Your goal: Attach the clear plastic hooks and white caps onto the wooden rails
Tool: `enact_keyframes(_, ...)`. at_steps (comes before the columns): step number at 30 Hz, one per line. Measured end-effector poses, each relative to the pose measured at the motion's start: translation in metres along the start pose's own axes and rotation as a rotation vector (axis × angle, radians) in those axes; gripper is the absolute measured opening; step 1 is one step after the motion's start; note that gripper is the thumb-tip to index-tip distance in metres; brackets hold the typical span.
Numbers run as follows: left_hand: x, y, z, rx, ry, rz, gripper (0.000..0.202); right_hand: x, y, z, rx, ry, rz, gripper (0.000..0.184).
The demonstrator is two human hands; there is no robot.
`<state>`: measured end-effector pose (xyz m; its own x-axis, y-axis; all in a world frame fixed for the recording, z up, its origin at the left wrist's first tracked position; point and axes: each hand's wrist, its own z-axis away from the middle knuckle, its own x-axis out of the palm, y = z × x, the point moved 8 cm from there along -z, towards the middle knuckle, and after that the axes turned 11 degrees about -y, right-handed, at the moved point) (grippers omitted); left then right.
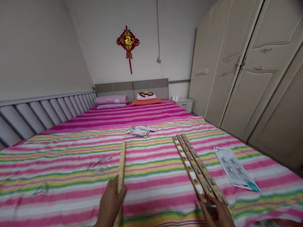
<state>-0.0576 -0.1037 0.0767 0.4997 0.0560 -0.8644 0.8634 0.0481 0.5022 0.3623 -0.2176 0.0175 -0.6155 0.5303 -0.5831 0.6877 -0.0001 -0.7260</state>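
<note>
Left hand [110,201] curls round a pale perforated wooden strip [121,167], its holes bare, over the pink striped bedspread [151,176] near its front edge; right hand [216,212], blurred, seems to pinch tan wooden strips [196,167] already fitted with white plastic hooks [193,175].

Small bedrm, off-white walls [94,41] w/ red & gold Chinese knot hanging [127,41] centred above grey upholstered headboard [132,86], thin cable [157,28] running down wall to its right. Tall cream wardrobe [246,63] w/ panelled doors & gold-tone handles fills R side, white bedside cabinet [184,105] just beside headboard. Padded grey slatted side panel [40,116] runs along L wall, pink-striped bed [123,119] between, folded pink quilt [111,100] at head end.
</note>
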Motion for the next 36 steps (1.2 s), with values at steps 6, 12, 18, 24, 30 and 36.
enact_keyframes(6,-0.004,-0.026,-0.014,-0.085,-0.069,-0.121,0.044,0.009,-0.016,-0.013,0.016,-0.023,0.169,0.05)
enact_keyframes(12,-0.001,-0.033,-0.013,-0.134,-0.11,-0.108,0.053,0.018,-0.022,-0.017,0.037,-0.045,0.33,0.039)
enact_keyframes(18,-0.011,-0.024,-0.002,-0.069,0.007,-0.113,0.049,0.023,-0.022,-0.019,-0.001,-0.058,0.385,0.031)
enact_keyframes(24,-0.015,0.008,0.003,0.201,0.166,-0.106,0.039,0.022,-0.023,-0.018,0.109,-0.098,0.28,0.036)
enact_keyframes(30,-0.009,-0.008,0.0,0.11,0.16,-0.236,0.041,0.021,-0.014,-0.021,0.157,-0.103,0.078,0.039)
enact_keyframes(36,0.001,-0.034,0.006,0.021,0.101,-0.228,0.047,0.033,-0.006,-0.02,0.226,-0.111,-0.118,0.047)
